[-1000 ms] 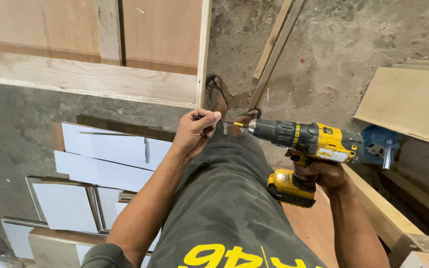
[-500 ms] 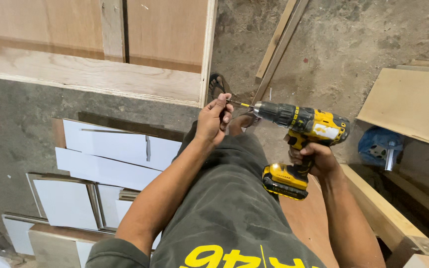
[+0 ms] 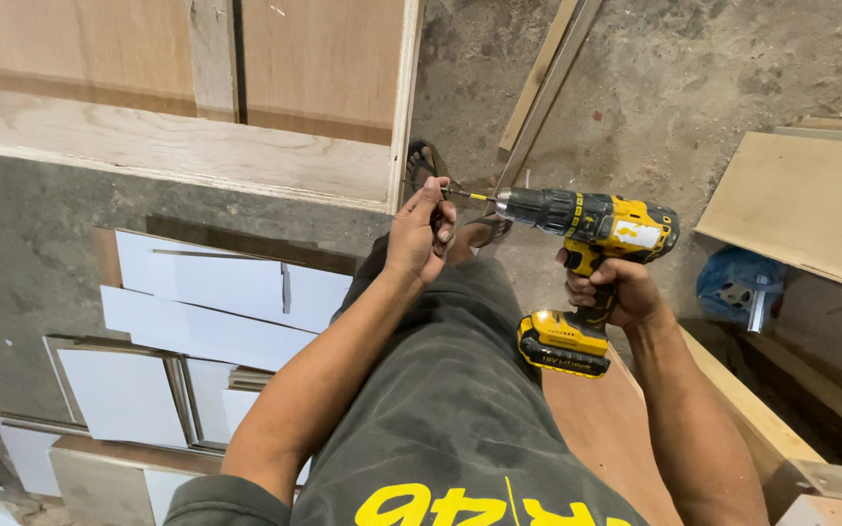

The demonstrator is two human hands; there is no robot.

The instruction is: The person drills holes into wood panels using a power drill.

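Right hand point(image 3: 608, 292) clenched around the grip of a yellow-and-black cordless drill point(image 3: 587, 234), chuck aimed toward 9 o'clock. Left hand point(image 3: 419, 234) pinching a screw at the tip of the drill bit point(image 3: 470, 196), just beside the plywood frame edge point(image 3: 403, 107). At 7 o'clock, white panels point(image 3: 197, 321) stacked on the concrete floor point(image 3: 655, 107). At 3 o'clock, a plywood sheet point(image 3: 801, 200).

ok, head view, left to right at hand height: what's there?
White panels → left hand → drill in the right hand → blue bag.
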